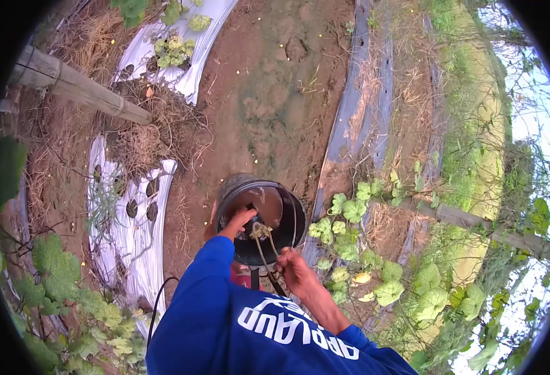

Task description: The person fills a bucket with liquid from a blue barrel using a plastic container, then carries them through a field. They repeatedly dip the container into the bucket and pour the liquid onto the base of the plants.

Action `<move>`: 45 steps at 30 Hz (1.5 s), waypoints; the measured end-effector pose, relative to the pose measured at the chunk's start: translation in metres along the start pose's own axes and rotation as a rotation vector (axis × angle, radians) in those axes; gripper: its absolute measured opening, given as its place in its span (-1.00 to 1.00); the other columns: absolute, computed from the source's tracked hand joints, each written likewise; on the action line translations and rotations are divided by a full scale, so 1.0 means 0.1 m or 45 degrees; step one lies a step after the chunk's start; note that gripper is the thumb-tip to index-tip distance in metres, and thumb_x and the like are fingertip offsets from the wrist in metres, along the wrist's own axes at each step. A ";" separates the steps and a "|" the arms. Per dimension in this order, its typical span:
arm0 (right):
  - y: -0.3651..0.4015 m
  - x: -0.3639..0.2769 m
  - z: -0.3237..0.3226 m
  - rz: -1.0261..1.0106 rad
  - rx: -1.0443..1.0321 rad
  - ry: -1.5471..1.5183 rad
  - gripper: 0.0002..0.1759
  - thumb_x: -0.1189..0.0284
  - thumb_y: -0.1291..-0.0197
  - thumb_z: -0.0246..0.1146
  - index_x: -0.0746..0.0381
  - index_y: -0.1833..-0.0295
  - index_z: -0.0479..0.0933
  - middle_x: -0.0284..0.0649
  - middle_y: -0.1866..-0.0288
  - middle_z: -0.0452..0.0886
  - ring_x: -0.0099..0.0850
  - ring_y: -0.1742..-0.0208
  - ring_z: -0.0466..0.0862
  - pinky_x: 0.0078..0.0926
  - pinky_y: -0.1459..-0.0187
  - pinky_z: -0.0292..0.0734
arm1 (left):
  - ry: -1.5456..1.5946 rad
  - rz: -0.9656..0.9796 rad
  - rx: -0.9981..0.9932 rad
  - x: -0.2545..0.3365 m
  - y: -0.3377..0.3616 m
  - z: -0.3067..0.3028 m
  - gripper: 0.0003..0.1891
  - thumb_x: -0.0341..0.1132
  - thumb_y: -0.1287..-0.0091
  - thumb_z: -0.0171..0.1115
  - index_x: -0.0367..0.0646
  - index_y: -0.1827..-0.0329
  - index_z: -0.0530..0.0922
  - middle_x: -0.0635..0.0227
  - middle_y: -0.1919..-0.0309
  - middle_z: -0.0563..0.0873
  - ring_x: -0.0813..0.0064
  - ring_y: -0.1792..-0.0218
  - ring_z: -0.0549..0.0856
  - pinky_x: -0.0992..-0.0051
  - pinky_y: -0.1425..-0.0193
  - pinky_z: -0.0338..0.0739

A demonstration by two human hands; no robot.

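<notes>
A black bucket (245, 248) with brownish liquid (272, 203) inside stands on the soil before me. My left hand (242, 221) reaches into it, its fingers closed round a small dark object (252, 207) too unclear to name. Beside these fingers, over the bucket, is a pale, frayed clump (260, 230) at the end of thin tan strands (262, 252). At the bucket's near right rim, my right hand (294, 270) has its fingers closed by the strands; what it grips is partly hidden.
White plastic sheeting (138, 240) with holes lies left, grey sheeting (345, 134) right. A wooden post (84, 89) leans in from the upper left, and another pole (468, 219) crosses the right. Leafy vines (350, 244) grow near my right hand. A thin black cable (157, 306) loops beside my left sleeve.
</notes>
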State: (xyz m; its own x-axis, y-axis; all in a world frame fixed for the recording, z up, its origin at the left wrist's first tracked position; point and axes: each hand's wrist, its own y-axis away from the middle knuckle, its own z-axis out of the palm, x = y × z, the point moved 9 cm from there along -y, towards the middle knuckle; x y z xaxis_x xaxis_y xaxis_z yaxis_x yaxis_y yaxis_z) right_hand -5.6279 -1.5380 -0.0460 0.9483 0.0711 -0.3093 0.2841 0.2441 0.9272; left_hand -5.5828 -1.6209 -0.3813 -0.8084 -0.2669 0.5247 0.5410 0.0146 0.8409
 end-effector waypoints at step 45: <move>-3.13 -3.75 0.42 0.227 -0.099 0.309 -0.81 0.45 0.18 0.11 0.09 0.65 0.22 -0.31 0.70 0.19 -0.29 0.55 0.23 -0.19 0.19 0.30 | -0.461 0.257 1.220 4.47 1.34 -2.72 -0.62 -0.07 -0.23 0.17 -0.29 0.30 0.66 -0.13 0.32 0.68 -0.11 0.21 0.66 0.10 0.06 0.54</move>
State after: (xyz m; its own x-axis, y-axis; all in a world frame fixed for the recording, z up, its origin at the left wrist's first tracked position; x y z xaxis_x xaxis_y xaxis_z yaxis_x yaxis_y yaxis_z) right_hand -6.0663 -1.6821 -0.2110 0.9180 0.3465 -0.1930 0.0953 0.2797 0.9553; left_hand -5.8089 -2.0004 -0.0704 -0.8305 0.1279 0.5422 0.3906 0.8276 0.4032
